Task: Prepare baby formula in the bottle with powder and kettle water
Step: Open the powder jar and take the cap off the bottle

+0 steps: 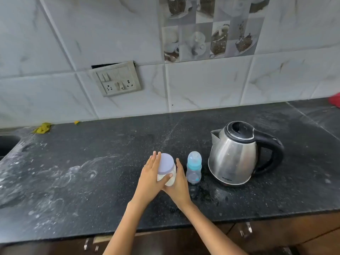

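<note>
A clear jar of white powder (166,167) with a pale lilac lid stands on the black counter (92,162). Both hands clasp it: my left hand (151,174) lies against its left side with the thumb across the front, and my right hand (179,183) presses its right side. Just to the right stands a small clear baby bottle (193,170) with a blue collar and clear cap, apparently empty. Further right sits a steel kettle (233,155) with a black lid and handle, spout pointing left, lid closed.
A sink edge (7,144) is at the far left, with a yellow cloth (42,128) near the wall. A socket plate (117,80) hangs on the tiled wall. Something red (335,101) shows at the right edge. Cabinet handles (245,231) sit below the counter's front edge.
</note>
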Action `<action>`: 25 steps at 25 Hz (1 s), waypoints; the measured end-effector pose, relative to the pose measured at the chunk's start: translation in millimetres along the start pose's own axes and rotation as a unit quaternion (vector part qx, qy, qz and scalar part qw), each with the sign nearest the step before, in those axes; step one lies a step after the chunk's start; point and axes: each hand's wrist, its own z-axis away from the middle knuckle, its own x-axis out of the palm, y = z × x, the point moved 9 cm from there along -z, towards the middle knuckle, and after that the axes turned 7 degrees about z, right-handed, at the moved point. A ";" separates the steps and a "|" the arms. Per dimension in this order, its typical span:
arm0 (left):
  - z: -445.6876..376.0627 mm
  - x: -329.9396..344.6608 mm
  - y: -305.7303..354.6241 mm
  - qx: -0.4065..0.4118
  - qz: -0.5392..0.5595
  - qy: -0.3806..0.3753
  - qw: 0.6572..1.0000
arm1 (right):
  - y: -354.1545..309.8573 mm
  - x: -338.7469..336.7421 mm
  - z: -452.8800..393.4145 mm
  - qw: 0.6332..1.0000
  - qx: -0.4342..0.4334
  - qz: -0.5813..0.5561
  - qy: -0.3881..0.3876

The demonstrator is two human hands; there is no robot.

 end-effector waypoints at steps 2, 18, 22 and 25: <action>-11.5 -2.3 -5.3 0.000 -0.012 0.000 1.000 | -3.4 5.1 -9.6 1.000 -0.002 -0.021 -0.019; -37.6 -6.4 -3.3 -0.021 -0.109 -0.024 0.994 | 12.4 6.7 -27.2 0.998 -0.024 -0.036 -0.034; -35.1 4.3 -2.9 0.004 -0.121 -0.063 0.991 | 5.8 4.1 -23.9 0.999 -0.034 -0.031 -0.019; -26.3 6.5 -1.1 -0.014 -0.135 -0.010 0.991 | -0.5 1.3 -23.5 0.999 -0.036 -0.024 -0.005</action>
